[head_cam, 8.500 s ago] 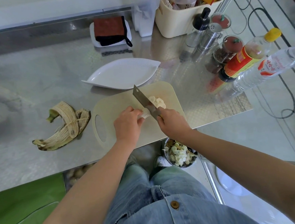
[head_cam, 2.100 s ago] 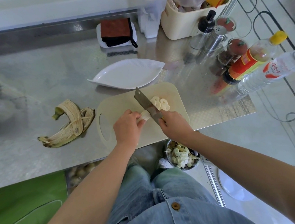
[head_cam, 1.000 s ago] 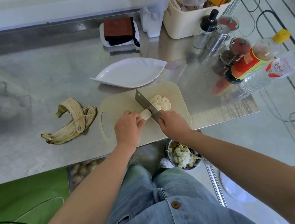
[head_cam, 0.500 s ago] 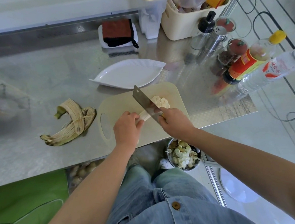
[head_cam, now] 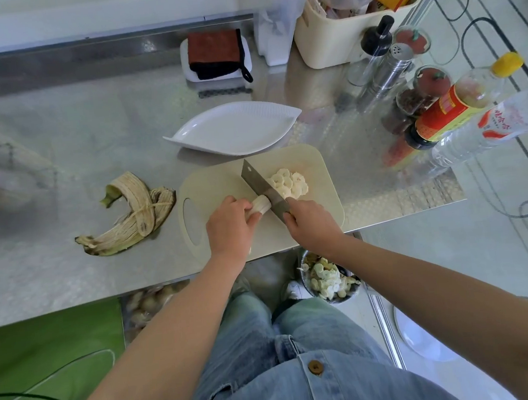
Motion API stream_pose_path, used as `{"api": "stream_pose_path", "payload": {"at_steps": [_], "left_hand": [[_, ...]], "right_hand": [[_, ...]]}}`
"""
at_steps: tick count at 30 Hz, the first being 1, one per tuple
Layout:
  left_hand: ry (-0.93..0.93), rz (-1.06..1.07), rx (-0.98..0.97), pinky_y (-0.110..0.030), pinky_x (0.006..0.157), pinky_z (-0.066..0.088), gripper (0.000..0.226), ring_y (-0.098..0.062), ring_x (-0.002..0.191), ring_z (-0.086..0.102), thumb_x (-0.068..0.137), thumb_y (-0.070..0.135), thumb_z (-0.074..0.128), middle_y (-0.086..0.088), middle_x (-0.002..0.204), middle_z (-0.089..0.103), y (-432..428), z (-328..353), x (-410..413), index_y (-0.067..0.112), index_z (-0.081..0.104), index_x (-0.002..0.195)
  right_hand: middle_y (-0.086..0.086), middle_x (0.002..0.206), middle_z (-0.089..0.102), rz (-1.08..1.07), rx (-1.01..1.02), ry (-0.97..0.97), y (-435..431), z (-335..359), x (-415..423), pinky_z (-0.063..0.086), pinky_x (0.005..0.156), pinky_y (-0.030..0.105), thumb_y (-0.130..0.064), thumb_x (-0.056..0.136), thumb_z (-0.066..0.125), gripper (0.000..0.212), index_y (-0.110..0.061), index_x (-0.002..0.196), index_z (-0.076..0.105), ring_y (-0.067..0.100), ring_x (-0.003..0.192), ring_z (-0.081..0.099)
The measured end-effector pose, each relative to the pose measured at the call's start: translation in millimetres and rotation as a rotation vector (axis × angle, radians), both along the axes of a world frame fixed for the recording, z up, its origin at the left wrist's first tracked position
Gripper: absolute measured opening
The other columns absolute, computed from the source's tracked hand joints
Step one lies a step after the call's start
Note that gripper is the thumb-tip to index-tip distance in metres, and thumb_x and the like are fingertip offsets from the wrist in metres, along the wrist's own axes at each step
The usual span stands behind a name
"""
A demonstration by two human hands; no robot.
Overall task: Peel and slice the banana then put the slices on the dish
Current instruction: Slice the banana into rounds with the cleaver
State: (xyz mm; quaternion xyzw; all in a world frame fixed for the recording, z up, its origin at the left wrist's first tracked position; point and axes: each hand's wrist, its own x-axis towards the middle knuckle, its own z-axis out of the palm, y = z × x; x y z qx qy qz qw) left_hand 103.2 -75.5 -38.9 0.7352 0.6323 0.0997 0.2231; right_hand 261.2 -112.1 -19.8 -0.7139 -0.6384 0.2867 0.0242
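A short peeled banana stub (head_cam: 261,204) lies on the beige cutting board (head_cam: 220,184). My left hand (head_cam: 229,228) pins the stub down by its near end. My right hand (head_cam: 311,224) is shut on the handle of a knife (head_cam: 263,188), whose blade stands down against the stub's cut end. A pile of several banana slices (head_cam: 288,183) sits just right of the blade. The white leaf-shaped dish (head_cam: 234,129) lies empty behind the board. The banana peel (head_cam: 131,211) rests on the steel counter to the left.
Bottles (head_cam: 458,103), spice jars (head_cam: 419,90) and shakers (head_cam: 385,68) crowd the counter's right side. A cream bin (head_cam: 337,34) and a folded cloth on a tray (head_cam: 215,55) stand at the back. A bowl of scraps (head_cam: 327,280) sits below the counter edge.
The knife rose half a second ago and has come back down onto the banana. The stub has grown shorter and the slice pile larger over the earlier frames.
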Motion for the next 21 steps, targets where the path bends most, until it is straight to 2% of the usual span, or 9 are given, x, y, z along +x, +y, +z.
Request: {"api": "stream_pose_path", "payload": {"at_steps": [6,11,16,21], "left_hand": [[0.014,-0.012,0.007,-0.027,0.06,0.036,0.022,-0.019,0.075,0.057,0.087,0.036,0.065,-0.001,0.092,0.06,1,-1,0,0.018,0.068,0.099],[0.034,-0.012,0.008,-0.026,0.059,0.032,0.022,-0.016,0.073,0.053,0.087,0.036,0.064,-0.002,0.092,0.059,1,-1,0,0.018,0.069,0.099],[0.024,-0.009,0.014,-0.025,0.058,0.031,0.022,-0.012,0.069,0.045,0.087,0.036,0.065,0.0,0.091,0.059,1,0,0,0.018,0.069,0.1],[0.003,-0.002,0.002,-0.024,0.058,0.031,0.022,-0.012,0.069,0.046,0.087,0.036,0.066,0.0,0.091,0.059,1,0,0,0.019,0.069,0.1]], "right_hand": [[0.007,0.07,0.051,-0.032,0.119,0.069,3,11,9,0.042,0.059,0.039,-0.02,0.095,0.042,0.018,-0.006,0.096,0.054,0.032,0.066,0.051],[0.004,0.067,0.049,-0.003,0.136,0.07,5,15,9,0.037,0.057,0.035,-0.021,0.095,0.043,0.019,-0.006,0.095,0.055,0.028,0.063,0.047],[0.011,0.076,0.059,-0.004,0.103,0.052,4,12,5,0.049,0.062,0.043,-0.022,0.095,0.041,0.024,-0.009,0.107,0.057,0.032,0.069,0.055],[0.007,0.073,0.05,0.004,0.052,0.02,3,7,-1,0.044,0.062,0.039,-0.02,0.096,0.041,0.017,-0.008,0.097,0.052,0.029,0.07,0.05]]}}
